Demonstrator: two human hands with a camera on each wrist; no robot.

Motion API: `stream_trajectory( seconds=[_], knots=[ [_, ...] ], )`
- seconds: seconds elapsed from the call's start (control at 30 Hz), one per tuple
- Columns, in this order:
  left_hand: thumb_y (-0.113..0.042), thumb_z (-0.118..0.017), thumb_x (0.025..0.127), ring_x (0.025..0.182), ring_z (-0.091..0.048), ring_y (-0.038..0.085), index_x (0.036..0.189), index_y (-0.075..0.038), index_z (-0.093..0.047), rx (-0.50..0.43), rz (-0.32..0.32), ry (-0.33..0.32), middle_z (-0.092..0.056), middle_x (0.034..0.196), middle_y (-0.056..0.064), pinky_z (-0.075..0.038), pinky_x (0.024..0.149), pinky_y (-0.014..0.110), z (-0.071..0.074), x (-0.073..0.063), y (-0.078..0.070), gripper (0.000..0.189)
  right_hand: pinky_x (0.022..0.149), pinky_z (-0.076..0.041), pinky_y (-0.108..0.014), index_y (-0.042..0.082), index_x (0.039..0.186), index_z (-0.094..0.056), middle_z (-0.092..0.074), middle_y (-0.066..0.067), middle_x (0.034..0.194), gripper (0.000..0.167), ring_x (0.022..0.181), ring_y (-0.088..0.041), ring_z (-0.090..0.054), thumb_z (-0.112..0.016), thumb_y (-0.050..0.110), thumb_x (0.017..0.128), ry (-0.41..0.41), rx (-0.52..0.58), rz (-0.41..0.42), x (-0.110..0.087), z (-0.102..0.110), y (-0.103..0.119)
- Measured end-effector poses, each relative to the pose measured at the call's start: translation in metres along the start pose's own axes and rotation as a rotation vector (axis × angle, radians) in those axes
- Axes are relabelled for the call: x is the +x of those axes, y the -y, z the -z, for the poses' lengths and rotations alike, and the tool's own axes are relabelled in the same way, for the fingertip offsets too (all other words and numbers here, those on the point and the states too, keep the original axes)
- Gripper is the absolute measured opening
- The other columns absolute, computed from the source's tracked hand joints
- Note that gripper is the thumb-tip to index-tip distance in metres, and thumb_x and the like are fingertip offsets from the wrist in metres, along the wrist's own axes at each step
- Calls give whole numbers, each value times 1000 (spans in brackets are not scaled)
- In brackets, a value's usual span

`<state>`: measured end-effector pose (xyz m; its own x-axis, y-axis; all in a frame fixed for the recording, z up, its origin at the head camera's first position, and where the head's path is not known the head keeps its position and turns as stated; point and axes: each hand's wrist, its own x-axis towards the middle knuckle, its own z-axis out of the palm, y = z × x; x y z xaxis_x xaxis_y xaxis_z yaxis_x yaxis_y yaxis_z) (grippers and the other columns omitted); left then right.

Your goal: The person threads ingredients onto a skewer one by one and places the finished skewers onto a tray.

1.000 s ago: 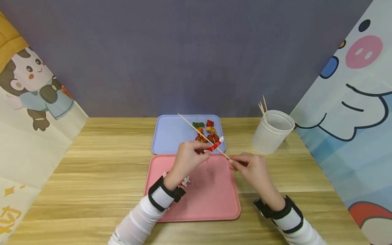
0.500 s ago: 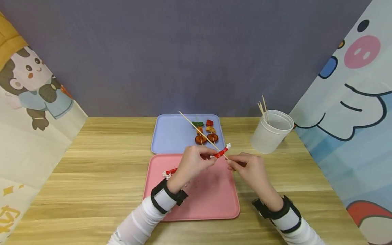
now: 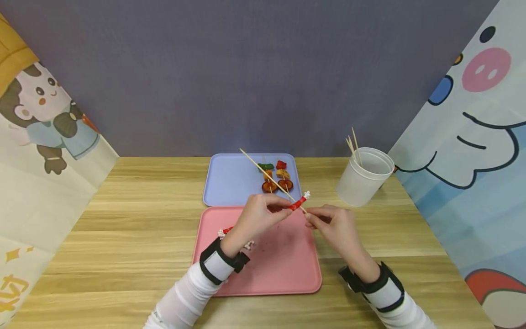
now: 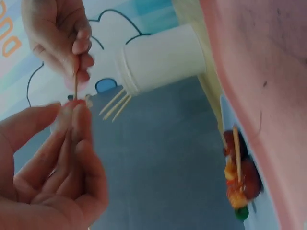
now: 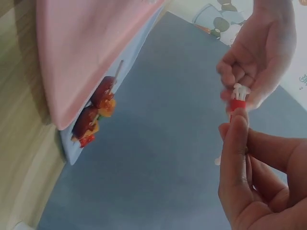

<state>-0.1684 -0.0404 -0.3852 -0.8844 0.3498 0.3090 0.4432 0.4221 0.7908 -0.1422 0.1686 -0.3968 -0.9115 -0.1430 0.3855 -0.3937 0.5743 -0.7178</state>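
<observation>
A long wooden skewer (image 3: 263, 171) slants across the head view, its free tip up and to the left. My right hand (image 3: 336, 225) pinches its lower end between thumb and forefinger. Close by, my left hand (image 3: 260, 214) pinches a small red piece with white knobbly ends (image 3: 298, 203). That piece sits crosswise on the skewer near the right fingertips and seems threaded on it; the exact hole is hidden. In the right wrist view the red piece (image 5: 238, 101) shows just beyond the right fingertips. Fingers cover much of it in the left wrist view.
Beneath the hands lies a pink tray (image 3: 283, 269), with more red-and-white pieces (image 3: 227, 231) partly hidden by the left wrist. Behind it, a blue tray (image 3: 230, 180) bears two loaded food skewers (image 3: 283, 174). A white bucket (image 3: 361, 185) holding several bare skewers (image 3: 354, 145) stands at right.
My left hand has slid right and slightly down along the skewer with the red piece, closer to my right hand. Over the last half second both hands barely move.
</observation>
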Motion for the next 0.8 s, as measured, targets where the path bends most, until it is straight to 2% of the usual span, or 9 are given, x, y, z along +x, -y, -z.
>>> stream_trajectory(
  seconds=[0.13, 0.27, 0.4, 0.63, 0.8],
  knots=[
    [-23, -74, 82, 74, -64, 5, 93, -14, -75, 78, 65, 26, -72, 83, -4, -51, 66, 22, 12, -1, 8, 14, 54, -53, -19, 0, 89, -75, -70, -7, 73, 9, 60, -10, -66, -73, 2, 80, -1, 11, -27, 2, 1, -10],
    [-15, -74, 81, 73, -64, 10, 91, -8, -73, 171, 161, 41, -71, 81, 1, -52, 66, 24, 25, -6, 22, 12, 55, -54, -19, -2, 89, -75, -69, -8, 73, 10, 61, -10, -66, -72, -1, 80, 1, -7, -66, 0, 4, -23],
    [-8, -74, 78, 73, -65, 13, 89, -7, -73, 241, 252, 46, -70, 80, 2, -53, 66, 27, 37, -12, 35, 10, 53, -52, -17, -1, 88, -75, -70, -7, 72, 9, 60, -10, -66, -73, -1, 79, -28, -66, -51, -2, 8, -35],
    [-3, -73, 77, 74, -64, 16, 88, -3, -73, 298, 310, 34, -70, 80, 4, -53, 66, 31, 53, -29, 54, 11, 53, -50, -13, 0, 87, -75, -71, -8, 74, 8, 60, -6, -65, -73, 2, 80, -76, -137, -52, -5, 17, -48],
    [1, -71, 77, 75, -64, 19, 87, 0, -72, 349, 302, 58, -70, 80, 8, -54, 68, 33, 58, -36, 64, 10, 53, -49, -11, 2, 86, -76, -71, -6, 73, 7, 60, -5, -64, -74, 3, 80, -107, -190, -67, -8, 24, -55]
  ],
)
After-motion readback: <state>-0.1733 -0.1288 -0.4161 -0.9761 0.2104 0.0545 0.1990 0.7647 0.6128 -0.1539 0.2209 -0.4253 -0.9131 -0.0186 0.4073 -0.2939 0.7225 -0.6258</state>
